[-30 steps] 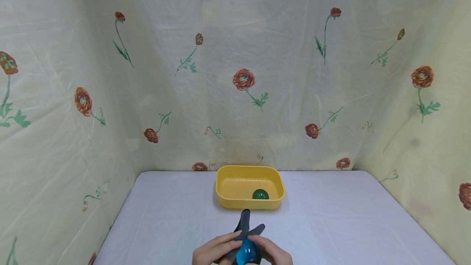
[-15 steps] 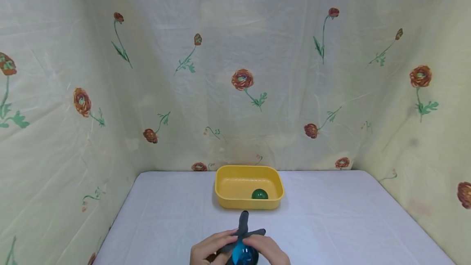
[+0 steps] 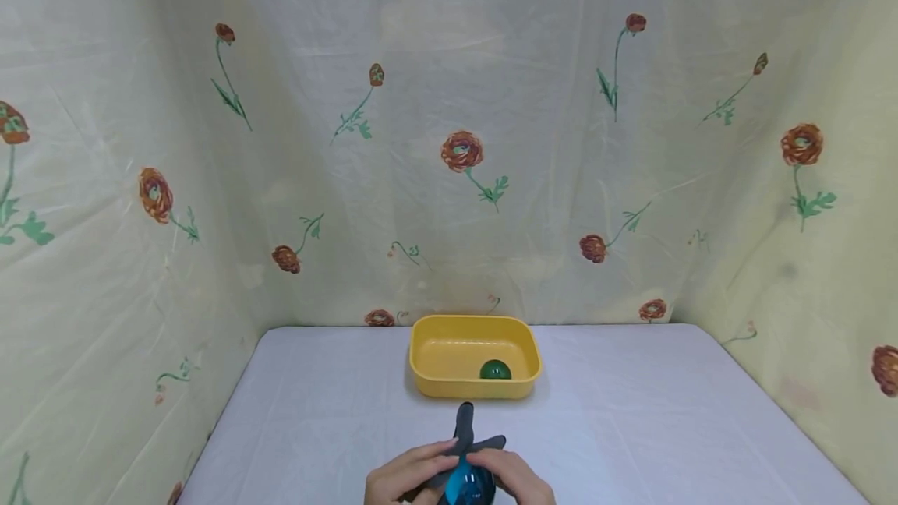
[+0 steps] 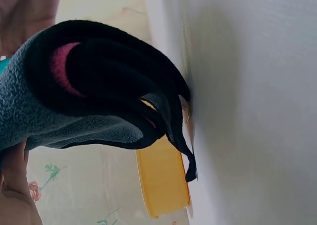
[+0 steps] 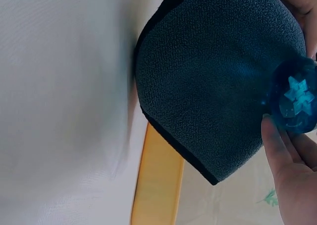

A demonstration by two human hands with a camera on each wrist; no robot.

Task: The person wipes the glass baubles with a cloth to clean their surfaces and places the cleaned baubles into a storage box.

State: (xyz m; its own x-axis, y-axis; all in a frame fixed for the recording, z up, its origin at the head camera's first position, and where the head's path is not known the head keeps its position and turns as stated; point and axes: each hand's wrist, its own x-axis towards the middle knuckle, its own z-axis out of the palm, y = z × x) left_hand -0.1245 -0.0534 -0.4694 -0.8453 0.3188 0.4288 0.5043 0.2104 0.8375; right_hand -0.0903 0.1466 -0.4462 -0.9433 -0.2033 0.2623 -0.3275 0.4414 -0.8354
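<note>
Near the front edge of the head view is a glossy clear blue ball (image 3: 468, 485), with pale star shapes inside it in the right wrist view. A dark grey, black-edged cloth (image 5: 213, 81) is wrapped behind and below the ball, its corners hanging toward the table. My left hand (image 3: 405, 478) grips the cloth from the left, fingers bent over it beside the ball. From the other side, my right hand (image 3: 515, 475) holds the ball, fingertips on its upper surface. The ball's underside and the left thumb's placement are hidden.
Beyond my hands, on the white-covered table (image 3: 323, 396), stands a yellow tray (image 3: 477, 389) with a green ball (image 3: 495, 370) in its front right part. A flower-printed curtain (image 3: 533, 256) surrounds the table at the back and sides.
Over the second, my right fingers shift left over the top of the ball, and the cloth's right corner tilts lower. Between the last two head frames, the hands barely move.
</note>
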